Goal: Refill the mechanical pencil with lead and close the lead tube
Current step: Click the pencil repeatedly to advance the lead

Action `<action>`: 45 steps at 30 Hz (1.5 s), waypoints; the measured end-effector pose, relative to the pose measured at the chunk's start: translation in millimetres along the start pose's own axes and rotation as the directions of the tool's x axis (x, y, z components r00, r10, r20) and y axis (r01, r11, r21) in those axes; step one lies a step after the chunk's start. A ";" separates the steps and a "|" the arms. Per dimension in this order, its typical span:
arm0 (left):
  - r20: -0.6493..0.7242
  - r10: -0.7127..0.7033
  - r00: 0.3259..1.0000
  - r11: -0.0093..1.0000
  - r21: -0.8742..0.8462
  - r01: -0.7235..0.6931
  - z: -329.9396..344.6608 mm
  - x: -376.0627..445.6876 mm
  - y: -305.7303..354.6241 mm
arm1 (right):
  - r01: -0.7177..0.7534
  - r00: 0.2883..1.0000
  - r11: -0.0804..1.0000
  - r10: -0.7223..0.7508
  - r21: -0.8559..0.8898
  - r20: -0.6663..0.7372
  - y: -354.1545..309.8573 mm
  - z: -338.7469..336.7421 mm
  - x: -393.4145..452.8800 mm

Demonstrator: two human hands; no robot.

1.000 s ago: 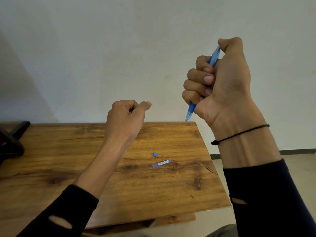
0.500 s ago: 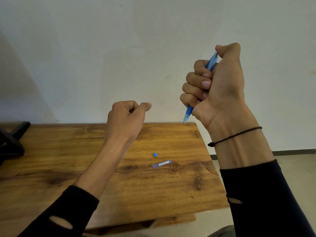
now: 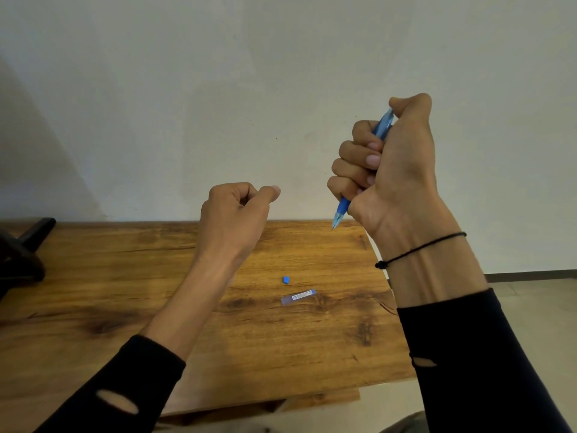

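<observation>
Right hand (image 3: 396,170): raised above the far right corner of the brown wood-grain tabletop (image 3: 125,276). Fist grip clenched around a blue translucent plastic mechanical pencil (image 3: 342,207). All four fingers wrap the barrel; the thumb (image 3: 412,104) is bent over the upper end of the pencil and touches it. The pencil is tilted, pointed tip down and to the left, upper end up and to the right. The tip is in the air over the far tabletop edge, touching nothing. Thin black cord bracelet (image 3: 418,250) around the right wrist.

Left hand (image 3: 234,214): held up over the middle of the tabletop, knuckles toward the camera, fingers curled inward, thumb lying along the top and pointing right. Grip appears clenched; whether anything thin sits between thumb and fingers cannot be told from this side.

On the tabletop, between the two forearms: a small clear rectangular plastic lead tube (image 3: 298,297) with a white printed label, lying flat and slightly slanted. Just beyond it, apart from it, a small blue plastic cap (image 3: 285,280). The tube lies uncapped.

Both forearms wear black sleeves (image 3: 487,354). A dark object (image 3: 22,254) sits at the far left edge of the tabletop; only partly in view. Pale plaster wall (image 3: 249,73) behind.
</observation>
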State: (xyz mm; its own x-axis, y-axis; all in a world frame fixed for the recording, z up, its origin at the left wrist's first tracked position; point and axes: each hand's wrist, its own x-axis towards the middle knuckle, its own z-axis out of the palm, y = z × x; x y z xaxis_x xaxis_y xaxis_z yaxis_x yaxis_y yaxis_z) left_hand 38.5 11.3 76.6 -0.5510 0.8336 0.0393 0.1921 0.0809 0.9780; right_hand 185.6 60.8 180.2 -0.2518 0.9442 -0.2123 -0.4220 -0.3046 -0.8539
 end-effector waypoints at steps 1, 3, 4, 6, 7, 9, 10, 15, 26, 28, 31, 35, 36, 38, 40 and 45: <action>0.000 0.000 1.000 1.000 0.001 0.000 0.1 0.1 -0.1 | -0.003 1.000 1.000 0.003 0.001 -0.002 0.2 -0.3 0.3; -0.001 0.001 1.000 1.000 0.001 -0.001 0.2 0.3 -0.7 | -0.007 1.000 1.000 0.007 -0.005 -0.004 1.0 -1.0 0.8; -0.002 0.000 1.000 1.000 0.000 0.000 0.1 0.3 -0.9 | -0.002 1.000 1.000 0.002 -0.015 -0.001 1.6 -1.1 0.8; -0.001 -0.005 1.000 1.000 -0.001 0.005 0.1 0.5 -1.0 | 0.017 1.000 0.999 -0.017 -0.035 0.008 3.1 -1.1 1.6; -0.002 -0.008 1.000 1.000 0.000 0.008 0.0 0.6 -1.0 | 0.027 1.000 0.999 -0.026 -0.036 0.015 4.2 -1.2 2.1; -0.006 -0.013 1.000 1.000 0.002 0.013 0.1 1.1 -1.3 | 0.039 0.999 0.999 -0.038 -0.023 0.029 7.5 -2.1 3.8; -0.006 -0.012 1.000 1.000 0.001 0.012 0.0 1.1 -1.3 | 0.037 0.999 0.999 -0.037 -0.015 0.032 9.1 -2.7 4.7; 0.003 -0.008 1.000 1.000 -0.002 0.008 0.3 2.1 -3.8 | 0.011 1.000 1.000 -0.011 0.004 -0.003 16.4 -7.0 11.3; 0.010 -0.015 1.000 1.000 -0.012 0.016 2.2 4.9 -11.2 | -0.022 1.000 0.999 0.023 0.042 -0.009 23.6 -14.5 18.6; 0.030 -0.014 0.999 0.999 -0.029 0.015 1.8 5.1 -12.1 | -0.040 0.999 0.998 0.040 0.053 0.007 25.9 -16.1 20.4; 0.123 0.013 0.992 0.997 -0.081 -0.003 2.1 4.8 -12.6 | -0.059 0.998 0.997 0.057 0.050 0.035 30.8 -19.3 25.0; 0.303 0.090 0.949 0.993 -0.106 -0.060 6.1 0.7 -13.2 | -0.088 0.995 0.994 0.086 0.058 0.043 40.0 -21.3 28.2; 0.327 0.097 0.940 0.993 -0.096 -0.069 8.2 0.2 -14.3 | -0.089 0.996 0.994 0.087 0.059 0.028 42.0 -21.2 28.7; 0.329 0.098 0.939 0.994 -0.079 -0.076 11.8 0.0 -16.7 | -0.074 0.997 0.996 0.075 0.059 -0.019 43.5 -20.1 29.3; 0.301 0.094 0.949 0.994 -0.081 -0.073 12.3 1.6 -18.0 | -0.059 0.997 0.997 0.062 0.056 -0.048 42.4 -19.1 29.6; 0.260 0.097 0.961 0.991 -0.118 -0.068 7.1 5.0 -19.8 | -0.060 0.997 0.996 0.063 0.059 -0.051 39.9 -19.3 29.2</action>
State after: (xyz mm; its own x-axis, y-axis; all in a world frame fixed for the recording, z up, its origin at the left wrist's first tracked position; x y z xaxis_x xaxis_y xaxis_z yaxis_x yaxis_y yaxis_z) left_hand 37.8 17.7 56.0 -0.2995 0.9508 0.0795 0.1324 -0.0411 0.9903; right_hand 178.2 78.6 130.7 -0.2329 0.9285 -0.2894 -0.4572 -0.3672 -0.8100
